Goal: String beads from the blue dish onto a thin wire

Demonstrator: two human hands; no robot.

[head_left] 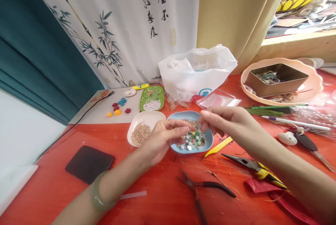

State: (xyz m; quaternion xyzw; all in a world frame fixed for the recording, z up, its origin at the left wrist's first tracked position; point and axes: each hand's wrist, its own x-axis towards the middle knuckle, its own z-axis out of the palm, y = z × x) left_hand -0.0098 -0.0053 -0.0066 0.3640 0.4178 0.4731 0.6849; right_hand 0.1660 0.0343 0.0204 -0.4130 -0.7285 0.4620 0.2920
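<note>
My left hand point(170, 135), with a ring on one finger, reaches over the left part of a blue dish point(209, 145). Its thumb and fingertips come together in a pinch; whatever they hold is too small to make out. From the right, my right hand point(222, 121) hovers above the dish's right edge, thumb pressed against the fingers, and its contents cannot be made out either. The fingertips of both hands face each other, a short gap apart. Green, white and gold beads point(194, 139) lie in the dish. Just left stands a cream dish point(133, 121) of small gold beads point(141, 134).
Yellow tweezers point(217, 148), cutting pliers point(193, 184) and long-nose pliers point(246, 163) lie on the red table. A black phone point(89, 163) rests at left. Behind are a green tray point(143, 104) and a white plastic bag point(183, 77); a tin point(275, 86) sits at right.
</note>
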